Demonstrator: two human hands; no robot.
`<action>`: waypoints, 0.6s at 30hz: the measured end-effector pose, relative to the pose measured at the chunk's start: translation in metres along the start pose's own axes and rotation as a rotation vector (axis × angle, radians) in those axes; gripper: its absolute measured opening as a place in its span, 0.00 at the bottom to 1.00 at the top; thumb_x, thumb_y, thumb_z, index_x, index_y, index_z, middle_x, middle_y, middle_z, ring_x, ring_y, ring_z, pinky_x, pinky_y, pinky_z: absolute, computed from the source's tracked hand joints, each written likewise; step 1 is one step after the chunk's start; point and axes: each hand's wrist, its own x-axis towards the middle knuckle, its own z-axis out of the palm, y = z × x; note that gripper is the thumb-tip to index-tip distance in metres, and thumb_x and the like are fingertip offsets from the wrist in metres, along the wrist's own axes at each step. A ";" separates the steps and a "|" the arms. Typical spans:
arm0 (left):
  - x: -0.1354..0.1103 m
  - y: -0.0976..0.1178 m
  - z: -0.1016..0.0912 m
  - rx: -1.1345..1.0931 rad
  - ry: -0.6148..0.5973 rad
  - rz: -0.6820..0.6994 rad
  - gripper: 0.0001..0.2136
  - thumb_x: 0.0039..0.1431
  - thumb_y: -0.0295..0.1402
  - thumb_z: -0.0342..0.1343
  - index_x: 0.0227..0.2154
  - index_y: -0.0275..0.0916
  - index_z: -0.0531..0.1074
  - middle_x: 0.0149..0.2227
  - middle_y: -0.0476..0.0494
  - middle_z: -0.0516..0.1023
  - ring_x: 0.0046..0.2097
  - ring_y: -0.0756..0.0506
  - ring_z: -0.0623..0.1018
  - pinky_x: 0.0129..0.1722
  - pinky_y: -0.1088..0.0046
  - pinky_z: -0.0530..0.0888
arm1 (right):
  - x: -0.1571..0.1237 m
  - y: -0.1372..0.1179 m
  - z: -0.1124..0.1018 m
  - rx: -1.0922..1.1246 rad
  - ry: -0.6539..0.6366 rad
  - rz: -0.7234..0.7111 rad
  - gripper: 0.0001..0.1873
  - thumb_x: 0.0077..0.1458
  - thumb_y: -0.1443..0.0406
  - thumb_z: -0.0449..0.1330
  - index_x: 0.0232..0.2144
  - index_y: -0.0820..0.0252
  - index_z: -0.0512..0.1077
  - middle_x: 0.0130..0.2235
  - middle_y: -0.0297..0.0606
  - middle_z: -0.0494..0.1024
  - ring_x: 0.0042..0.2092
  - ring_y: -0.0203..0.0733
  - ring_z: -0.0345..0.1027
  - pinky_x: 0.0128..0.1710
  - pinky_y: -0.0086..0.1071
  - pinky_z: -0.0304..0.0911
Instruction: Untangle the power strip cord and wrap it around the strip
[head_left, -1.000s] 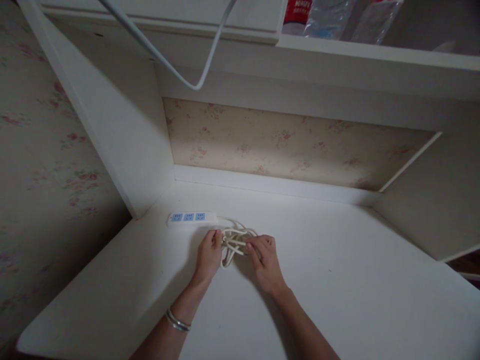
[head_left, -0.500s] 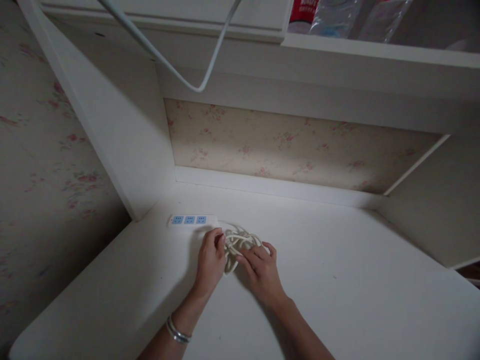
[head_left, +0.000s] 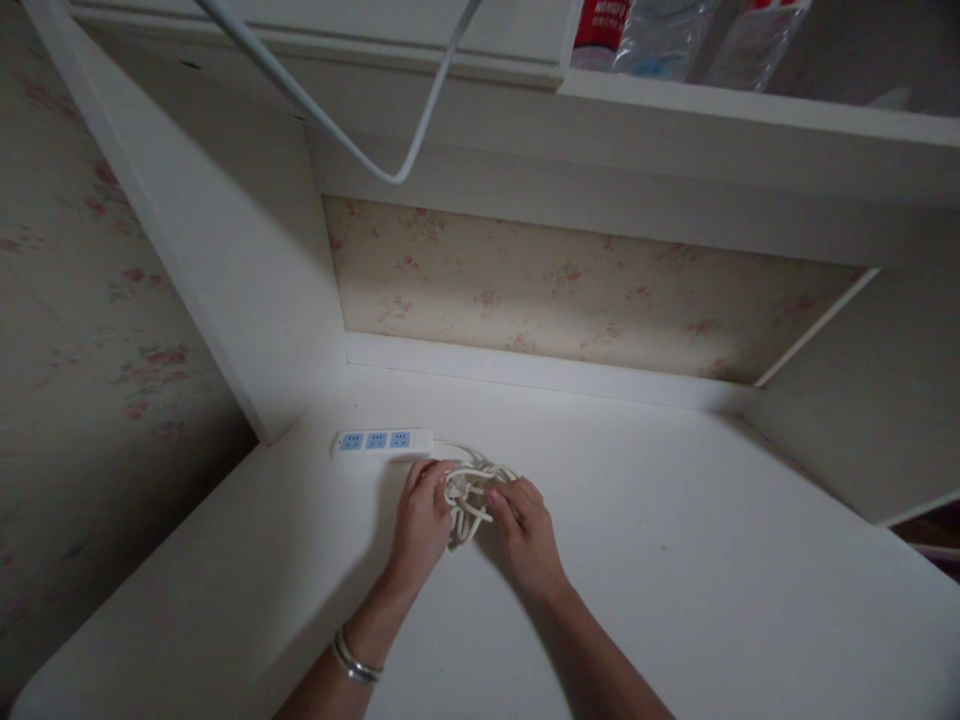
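Note:
A white power strip (head_left: 382, 441) with three blue sockets lies on the white desk (head_left: 675, 560). Its white cord (head_left: 471, 492) is bunched in loops just right of it. My left hand (head_left: 420, 525), with bracelets at the wrist, has its fingers curled on the left side of the cord bundle. My right hand (head_left: 526, 538) pinches the bundle from the right. Both hands hold the coiled cord between them, low on the desk.
A white side panel (head_left: 247, 290) rises at the left and a floral back wall (head_left: 570, 290) stands behind. A shelf (head_left: 750, 105) overhead carries plastic bottles (head_left: 660, 35). A white cable (head_left: 390, 170) hangs in a loop from above.
The hands have shifted slightly on the cord bundle, and the right hand has drawn closer to the left. The power strip has stayed in place.

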 end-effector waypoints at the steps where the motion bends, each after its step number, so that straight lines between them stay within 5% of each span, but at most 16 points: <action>1: 0.000 0.000 0.000 -0.006 0.000 -0.004 0.14 0.62 0.23 0.43 0.41 0.39 0.73 0.41 0.42 0.72 0.45 0.46 0.73 0.49 0.65 0.72 | 0.000 0.000 0.000 0.003 -0.011 -0.010 0.13 0.63 0.60 0.51 0.32 0.54 0.74 0.34 0.35 0.75 0.40 0.41 0.66 0.45 0.37 0.56; 18: -0.006 -0.002 0.003 -0.046 -0.120 0.021 0.18 0.56 0.19 0.44 0.44 0.41 0.73 0.45 0.41 0.64 0.47 0.46 0.72 0.49 0.67 0.72 | 0.000 -0.002 0.005 0.122 0.146 0.132 0.14 0.63 0.59 0.49 0.35 0.57 0.73 0.35 0.37 0.74 0.39 0.41 0.66 0.41 0.35 0.61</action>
